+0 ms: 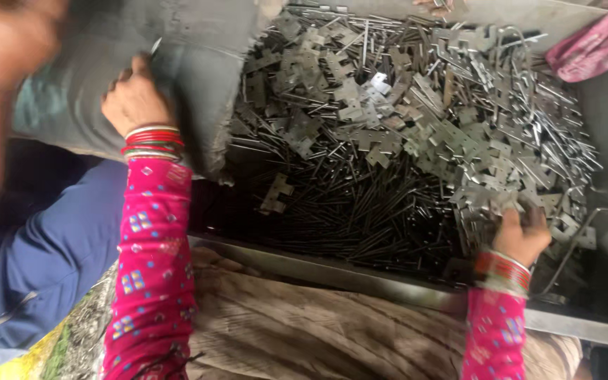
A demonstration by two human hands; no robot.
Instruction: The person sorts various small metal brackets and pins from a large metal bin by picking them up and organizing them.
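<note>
Head view: left hand (134,102) clenched on grey sack (191,77) at bin's left; right hand (521,236) grasping metal plates (388,134) at heap's near right edge. Risk: cuts from sharp edges, pins (360,211) pricking bare fingers, sack slipping

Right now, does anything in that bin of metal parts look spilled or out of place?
Nothing looks spilled. The flat metal plates and thin rods lie in one jumbled heap inside the bin. A pink cloth sits at its far corner.

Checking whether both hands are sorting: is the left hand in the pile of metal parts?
No: the left hand grips the grey sack, while only the right hand is in the metal parts.
</note>
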